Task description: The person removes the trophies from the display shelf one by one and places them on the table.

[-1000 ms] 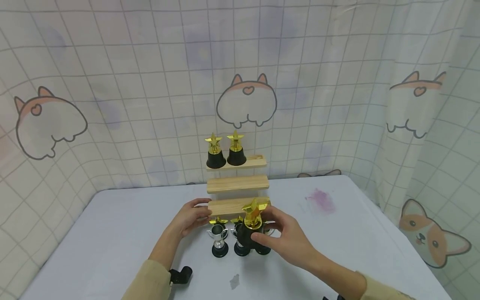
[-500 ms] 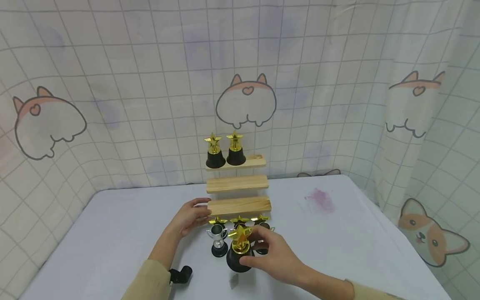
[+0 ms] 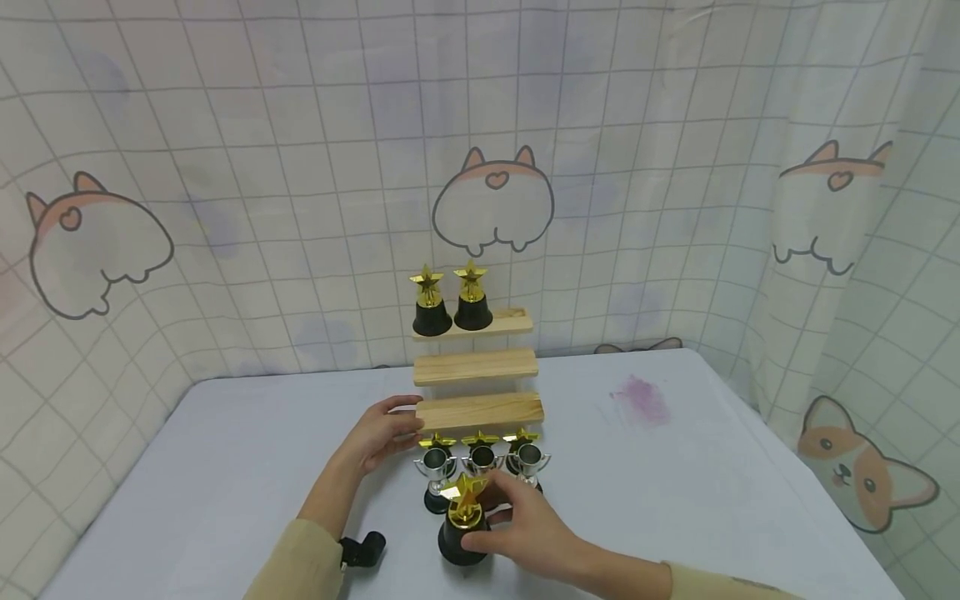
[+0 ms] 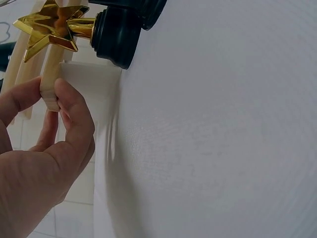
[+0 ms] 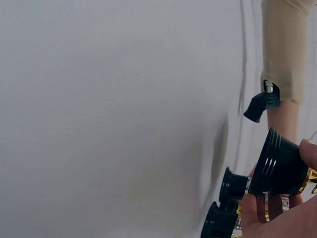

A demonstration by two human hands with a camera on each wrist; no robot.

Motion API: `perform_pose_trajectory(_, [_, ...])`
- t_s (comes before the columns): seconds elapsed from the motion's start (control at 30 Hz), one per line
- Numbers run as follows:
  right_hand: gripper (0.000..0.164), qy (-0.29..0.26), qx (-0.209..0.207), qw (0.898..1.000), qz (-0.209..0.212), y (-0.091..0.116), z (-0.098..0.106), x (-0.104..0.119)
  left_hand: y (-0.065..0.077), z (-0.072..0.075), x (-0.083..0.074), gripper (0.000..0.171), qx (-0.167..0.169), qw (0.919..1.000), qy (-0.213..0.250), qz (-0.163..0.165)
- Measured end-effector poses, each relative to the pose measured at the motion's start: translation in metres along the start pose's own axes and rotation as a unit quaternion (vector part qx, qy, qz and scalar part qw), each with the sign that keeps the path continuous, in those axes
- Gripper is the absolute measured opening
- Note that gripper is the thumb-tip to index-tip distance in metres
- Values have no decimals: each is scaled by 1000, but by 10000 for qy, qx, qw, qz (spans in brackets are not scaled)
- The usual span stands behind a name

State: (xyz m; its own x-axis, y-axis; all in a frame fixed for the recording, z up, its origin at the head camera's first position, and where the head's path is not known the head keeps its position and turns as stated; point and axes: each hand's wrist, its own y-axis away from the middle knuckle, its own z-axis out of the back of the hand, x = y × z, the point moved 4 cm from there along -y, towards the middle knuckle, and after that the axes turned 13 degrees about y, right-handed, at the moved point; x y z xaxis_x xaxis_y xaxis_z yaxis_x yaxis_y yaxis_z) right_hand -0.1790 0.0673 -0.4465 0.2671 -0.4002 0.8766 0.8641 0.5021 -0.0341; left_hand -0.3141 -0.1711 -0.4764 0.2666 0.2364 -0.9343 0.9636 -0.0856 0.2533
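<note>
My right hand [image 3: 528,529] grips a gold star trophy [image 3: 463,537] by its black base, in front of the silver cups. In the right wrist view the thumb and fingers sit on opposite sides of that base [image 5: 280,163]. My left hand [image 3: 386,435] pinches the left end of the lowest wooden step [image 3: 480,411] of a three-step rack. The left wrist view shows thumb and fingers around that wooden end [image 4: 50,89]. Three silver cups [image 3: 435,462] on black bases stand before the rack, the middle one partly hidden by the right hand. Behind them are three gold star trophies [image 3: 521,436].
Two more star trophies [image 3: 431,312] stand on the top step [image 3: 510,320], left and middle. The middle step [image 3: 476,367] is bare wood. A white cloth [image 3: 247,467] covers the table, and a patterned curtain [image 3: 315,208] hangs behind. A black wrist camera [image 3: 363,550] sits at the left sleeve.
The right hand has carried the star trophy left and toward the person, away from the rack, uncovering the right silver cup and the star behind it. The left hand stays at the step's end.
</note>
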Motion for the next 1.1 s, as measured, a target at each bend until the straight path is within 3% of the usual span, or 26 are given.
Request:
perform_pose_trajectory(0.27, [40,96,75,9995,-283,-8,-13,-10,0,0,1,55,-8,10000,3,13])
perform_pose_trajectory(0.67, [42,296,90,9988,-371,-18,-26,-11,0,0,1,55,-26,10000,22,-32])
perform_pose_trajectory(0.9, [49,460,116,9986,-238,-19,-28,-10,1,1,1,56,21,10000,26,-37])
perform_pose_trajectory(1.1, [46,584,173,9980,-146,-18,-28,-10,0,-1,1,56,1,10000,60,-27])
